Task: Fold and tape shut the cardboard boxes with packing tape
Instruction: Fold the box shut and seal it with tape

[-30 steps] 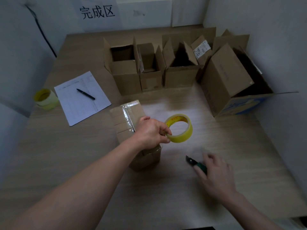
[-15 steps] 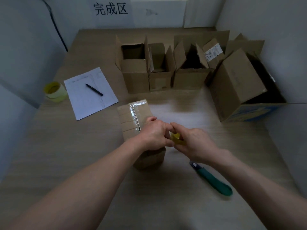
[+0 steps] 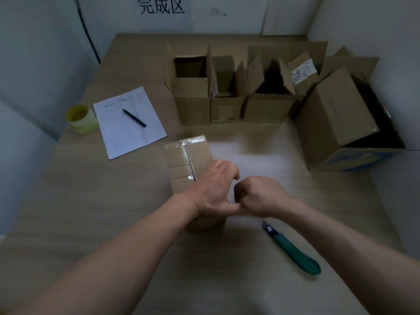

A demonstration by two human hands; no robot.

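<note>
1. The closed box (image 3: pixel 188 160) stands in the middle of the table (image 3: pixel 91 201), with a glossy tape strip along its top seam from 12 o'clock toward 6 o'clock.
2. The left hand (image 3: pixel 213 189) lies over the near right part of the box top. Its fingers are curled and its thumb points toward the other hand; it seems to pinch something small there, but I cannot tell what.
3. The right hand (image 3: pixel 259 194) is clenched into a fist just at 3 o'clock of the left hand, almost touching it. A bit of yellow shows between the knuckles, maybe the tape roll, though the view is too poor to be sure.
4. So the box is under the left hand and at 9 o'clock of the right hand, and the seam end is hidden below the left wrist.
5. Risk: if the tape is pulled sideways, the strip may wrinkle or lift from the seam, because the left hand covers only one corner.
6. Risk: the green knife (image 3: pixel 293 248) lies at 5 o'clock of the right hand with its blade end toward the hands; a blind reach may meet the blade.
7. The open boxes (image 3: pixel 193 96) at 12 o'clock are not yet taped.
</note>
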